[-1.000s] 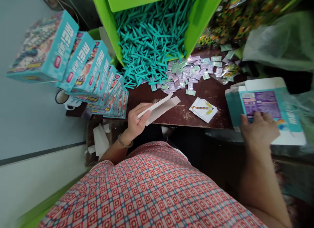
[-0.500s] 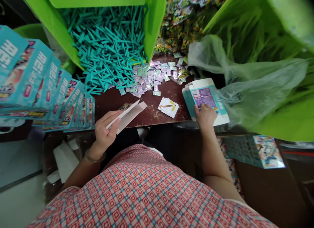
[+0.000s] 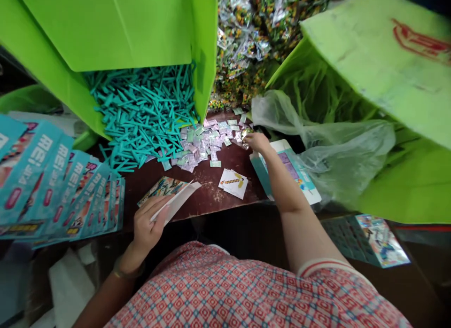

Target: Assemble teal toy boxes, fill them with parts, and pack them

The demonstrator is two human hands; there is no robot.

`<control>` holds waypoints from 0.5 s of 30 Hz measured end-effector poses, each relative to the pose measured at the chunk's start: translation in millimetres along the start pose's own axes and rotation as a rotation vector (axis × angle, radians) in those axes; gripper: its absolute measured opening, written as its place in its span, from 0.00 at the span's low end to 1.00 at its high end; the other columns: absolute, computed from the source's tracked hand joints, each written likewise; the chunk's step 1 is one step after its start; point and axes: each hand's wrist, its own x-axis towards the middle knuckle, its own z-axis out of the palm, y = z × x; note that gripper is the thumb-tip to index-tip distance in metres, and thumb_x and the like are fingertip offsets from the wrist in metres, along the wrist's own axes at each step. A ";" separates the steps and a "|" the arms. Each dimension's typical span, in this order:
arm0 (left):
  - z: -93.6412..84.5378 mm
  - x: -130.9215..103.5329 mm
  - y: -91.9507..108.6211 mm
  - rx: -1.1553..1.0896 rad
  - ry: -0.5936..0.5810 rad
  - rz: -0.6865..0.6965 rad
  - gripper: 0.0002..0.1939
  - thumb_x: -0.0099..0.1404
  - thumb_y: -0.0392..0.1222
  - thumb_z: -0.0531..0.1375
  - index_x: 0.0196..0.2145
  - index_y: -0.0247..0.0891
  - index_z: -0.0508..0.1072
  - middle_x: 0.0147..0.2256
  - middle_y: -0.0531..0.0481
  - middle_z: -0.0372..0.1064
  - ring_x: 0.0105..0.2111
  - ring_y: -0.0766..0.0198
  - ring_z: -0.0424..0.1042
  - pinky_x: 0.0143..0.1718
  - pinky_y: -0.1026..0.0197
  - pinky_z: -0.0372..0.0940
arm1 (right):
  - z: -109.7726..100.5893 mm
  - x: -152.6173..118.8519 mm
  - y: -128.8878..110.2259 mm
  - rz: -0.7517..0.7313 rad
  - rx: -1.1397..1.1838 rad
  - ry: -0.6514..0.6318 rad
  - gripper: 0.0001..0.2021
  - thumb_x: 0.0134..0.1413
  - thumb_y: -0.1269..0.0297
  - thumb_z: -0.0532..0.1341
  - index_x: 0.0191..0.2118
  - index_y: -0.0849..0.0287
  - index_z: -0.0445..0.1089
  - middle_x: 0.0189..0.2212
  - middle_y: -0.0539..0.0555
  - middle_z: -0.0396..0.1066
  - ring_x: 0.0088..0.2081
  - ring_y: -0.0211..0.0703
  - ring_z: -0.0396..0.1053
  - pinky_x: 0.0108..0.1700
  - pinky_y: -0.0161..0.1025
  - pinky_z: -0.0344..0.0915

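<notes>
My left hand [image 3: 151, 224] is closed around an unfolded-top carton [image 3: 181, 201], its pale inner flaps spread towards the middle and its printed face [image 3: 162, 187] towards the table. At the far edge of the sachet pile, the bent fingers of my right hand [image 3: 258, 142] pinch a small clear bag of coloured pieces [image 3: 245, 132]; they cover part of it. Under my right forearm lies a stack of flattened teal cartons [image 3: 291, 166] with a purple panel. Between the hands are white cards [image 3: 234, 183] printed with a pickaxe picture.
Purple and green sachets [image 3: 207, 142] lie scattered before a green bin [image 3: 204, 60] spilling teal plastic sticks [image 3: 148, 112]. Behind are heaped bags of coloured pieces [image 3: 243, 41]. Teal boxes [image 3: 52, 177] line the left. At right, a plastic liner [image 3: 348, 135] hangs from another green bin [image 3: 416, 177].
My right hand has left the flattened cartons and moved forward and left to the small bag by the sachets. My left hand still holds the carton. The view has tilted upward.
</notes>
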 end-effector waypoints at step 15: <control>85.2 58.6 -36.7 -1.105 -0.071 -1.186 0.30 0.64 0.62 0.68 0.56 0.39 0.78 0.53 0.38 0.79 0.50 0.46 0.81 0.50 0.47 0.78 | 25.2 -60.6 -92.8 -0.903 0.383 -0.251 0.06 0.61 0.59 0.69 0.43 0.45 0.82 0.44 0.44 0.82 0.46 0.43 0.78 0.51 0.39 0.75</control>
